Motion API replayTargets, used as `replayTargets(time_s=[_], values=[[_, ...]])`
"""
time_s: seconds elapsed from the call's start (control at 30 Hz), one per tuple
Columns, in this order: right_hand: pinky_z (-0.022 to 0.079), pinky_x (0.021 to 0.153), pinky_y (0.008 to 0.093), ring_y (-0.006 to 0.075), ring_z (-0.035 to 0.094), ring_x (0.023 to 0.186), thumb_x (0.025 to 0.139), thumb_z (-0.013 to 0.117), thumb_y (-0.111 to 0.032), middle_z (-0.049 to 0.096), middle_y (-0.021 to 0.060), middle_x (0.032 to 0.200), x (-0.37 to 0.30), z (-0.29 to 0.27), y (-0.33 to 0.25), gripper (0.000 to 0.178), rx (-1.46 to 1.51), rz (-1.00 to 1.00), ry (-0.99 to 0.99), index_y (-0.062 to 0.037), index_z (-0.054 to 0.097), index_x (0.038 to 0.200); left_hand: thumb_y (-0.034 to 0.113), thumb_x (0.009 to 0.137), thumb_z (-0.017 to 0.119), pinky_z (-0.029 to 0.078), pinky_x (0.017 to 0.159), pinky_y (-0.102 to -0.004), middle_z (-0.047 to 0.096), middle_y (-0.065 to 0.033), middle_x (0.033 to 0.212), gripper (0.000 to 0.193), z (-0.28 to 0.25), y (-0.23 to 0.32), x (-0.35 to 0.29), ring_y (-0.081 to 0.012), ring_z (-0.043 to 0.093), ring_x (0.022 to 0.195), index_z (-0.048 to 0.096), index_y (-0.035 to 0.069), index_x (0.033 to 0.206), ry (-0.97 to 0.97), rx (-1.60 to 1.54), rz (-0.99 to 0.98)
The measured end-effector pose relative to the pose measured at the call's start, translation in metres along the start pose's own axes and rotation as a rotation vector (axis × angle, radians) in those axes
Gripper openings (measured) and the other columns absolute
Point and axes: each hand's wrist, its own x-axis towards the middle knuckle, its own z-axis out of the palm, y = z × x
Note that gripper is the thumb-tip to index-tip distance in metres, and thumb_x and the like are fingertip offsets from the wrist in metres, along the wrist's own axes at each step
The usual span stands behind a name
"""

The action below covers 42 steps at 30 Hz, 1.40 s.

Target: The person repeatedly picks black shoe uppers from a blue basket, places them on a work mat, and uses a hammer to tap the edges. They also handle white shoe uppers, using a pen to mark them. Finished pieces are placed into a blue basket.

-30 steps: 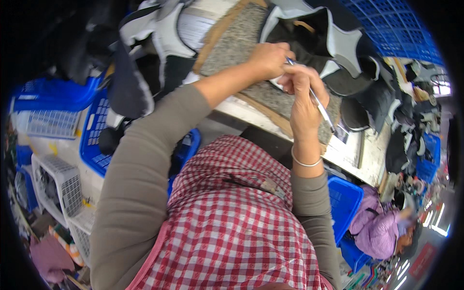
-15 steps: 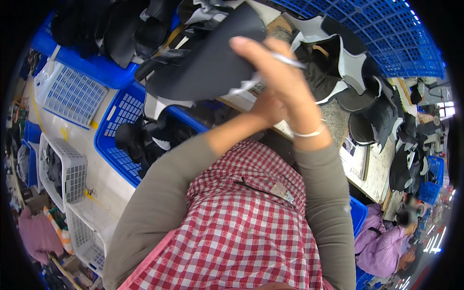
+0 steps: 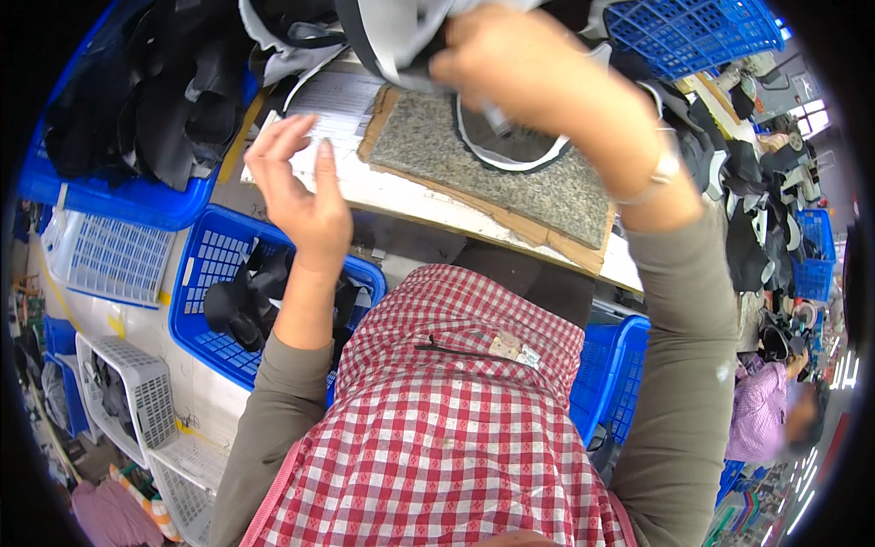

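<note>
My left hand [image 3: 305,191] is raised over the near left edge of the worktable, fingers apart, with nothing in it. Farther right, my right hand [image 3: 519,64] is bent and smeared by motion. A slim silvery tool [image 3: 497,120] pokes out below its fingers; its kind is too blurred to tell. Right under that hand, a dark shoe upper [image 3: 510,150] with a white edge lies on a speckled stone slab [image 3: 415,137]. A grey and black shoe upper [image 3: 387,32] is at the top, close to the right fingertips; whether they touch it I cannot tell.
Black shoe parts [image 3: 173,109] fill a blue bin at upper left. Below it stands a blue crate [image 3: 182,305] holding dark pieces. White crates [image 3: 137,365] line the left floor. A blue basket [image 3: 697,36] is at upper right. A person in purple [image 3: 758,415] is at far right.
My hands were close together by a large black piece; now they are apart. The left has moved left and opened; the right has moved up. The black piece has gone from between them, baring the slab.
</note>
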Motion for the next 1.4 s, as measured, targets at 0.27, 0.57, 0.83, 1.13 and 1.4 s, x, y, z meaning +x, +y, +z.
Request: replayTargets(time_s=[0.27, 0.57, 0.83, 1.13, 1.4], values=[[0.045, 0.110, 0.0482, 0.0384, 0.053, 0.136, 0.089, 0.076, -0.032, 0.066, 0.0210, 0.132, -0.143, 0.128, -0.089, 0.044, 0.543, 0.399, 0.115, -0.0038, 0.065, 0.121, 0.009, 0.091, 0.071, 0.051, 0.100, -0.0396, 0.065, -0.0144, 0.126, 0.029, 0.099, -0.006, -0.031, -0.0322, 0.064, 0.118, 0.070, 0.002, 0.119, -0.941, -0.155, -0.105], [0.035, 0.060, 0.0223, 0.0034, 0.043, 0.067, 0.112, 0.046, -0.034, 0.052, -0.0033, 0.074, -0.176, 0.124, -0.102, 0.043, 1.296, 1.143, 0.617, -0.0006, 0.072, 0.122, 0.023, 0.076, 0.083, 0.049, 0.098, -0.0457, 0.060, -0.0085, 0.122, 0.047, 0.150, -0.032, -0.060, -0.0334, 0.058, 0.118, 0.065, 0.010, 0.117, -0.952, 0.043, 0.112], [0.037, 0.057, 0.0212, 0.0021, 0.043, 0.065, 0.101, 0.070, -0.018, 0.054, -0.0054, 0.073, -0.126, 0.168, -0.107, 0.022, 1.256, 1.184, 0.704, -0.0043, 0.056, 0.091, 0.015, 0.087, 0.077, 0.054, 0.094, -0.0354, 0.073, -0.0136, 0.112, 0.032, 0.148, -0.052, -0.050, -0.0320, 0.071, 0.102, 0.073, 0.005, 0.117, -0.866, -0.107, -0.302], [0.036, 0.057, 0.0223, 0.0037, 0.041, 0.066, 0.101, 0.070, -0.020, 0.051, -0.0044, 0.071, -0.138, 0.170, -0.114, 0.027, 1.204, 1.141, 0.742, -0.0063, 0.052, 0.086, 0.021, 0.084, 0.080, 0.055, 0.088, -0.0412, 0.065, -0.0080, 0.117, 0.037, 0.147, -0.045, -0.059, -0.0334, 0.067, 0.104, 0.068, 0.013, 0.118, -0.905, -0.031, -0.149], [0.037, 0.054, 0.0235, 0.0038, 0.041, 0.062, 0.101, 0.070, -0.018, 0.052, -0.0026, 0.066, -0.131, 0.169, -0.114, 0.029, 1.096, 1.145, 0.644, -0.0043, 0.052, 0.083, 0.023, 0.084, 0.080, 0.055, 0.086, -0.0442, 0.064, -0.0073, 0.118, 0.039, 0.148, -0.043, -0.061, -0.0344, 0.066, 0.105, 0.065, 0.014, 0.118, -0.903, 0.030, -0.133]])
